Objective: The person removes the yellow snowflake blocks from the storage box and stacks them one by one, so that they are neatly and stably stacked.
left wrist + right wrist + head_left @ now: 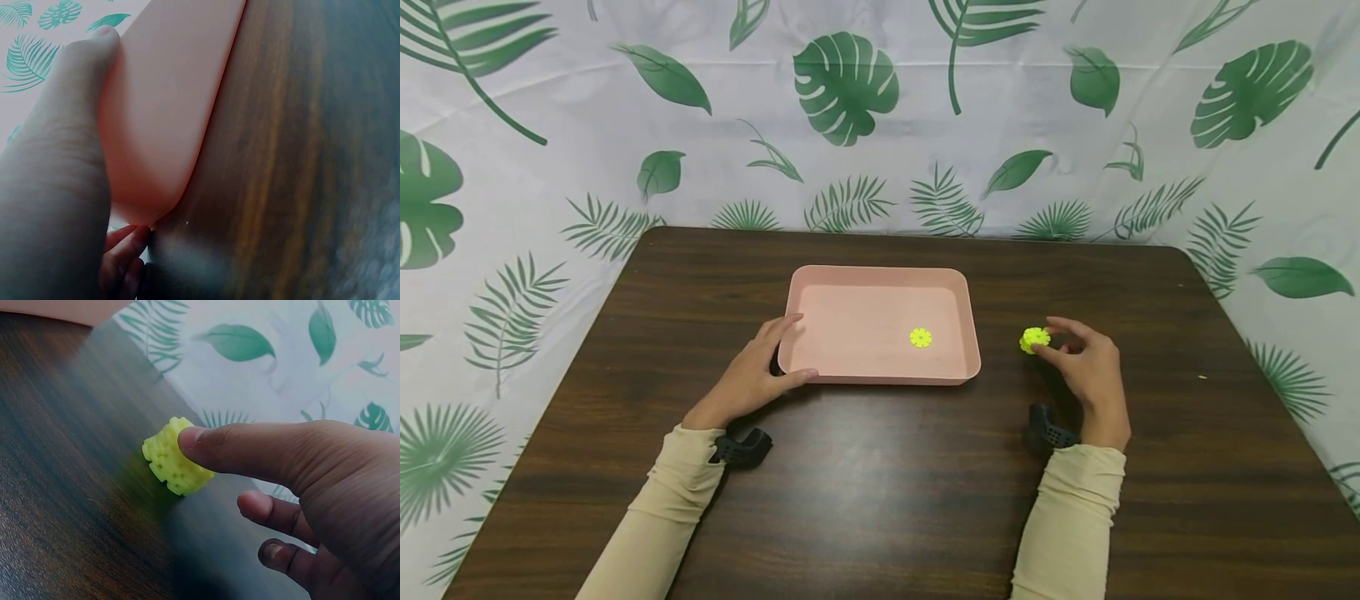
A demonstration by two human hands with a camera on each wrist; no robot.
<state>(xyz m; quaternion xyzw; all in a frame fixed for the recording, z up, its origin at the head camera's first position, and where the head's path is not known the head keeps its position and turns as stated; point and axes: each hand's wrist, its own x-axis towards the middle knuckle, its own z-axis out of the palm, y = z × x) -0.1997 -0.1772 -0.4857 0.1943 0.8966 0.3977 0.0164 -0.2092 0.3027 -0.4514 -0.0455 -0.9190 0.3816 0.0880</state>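
A shallow pink tray (880, 367) stands on the dark table, with one yellow-green notched disc (921, 337) lying inside toward the right. At the tray's near left corner, my left hand (752, 375) holds the rim, thumb along the near wall and fingers over the left side. To the right of the tray, my right hand (1086, 367) pinches a short stack of yellow-green notched discs (172, 459) between thumb and fingers. The right wrist view has the thumb (225, 444) pressed on the stack, its other two visible fingers loosely bent.
Dark wood-grain table (880, 500) extends around the tray. Behind it hangs a white cloth with green leaves (846, 87). A tiny pale fleck (1202, 377) lies on the table at the right. Both wrists wear black bands (743, 448).
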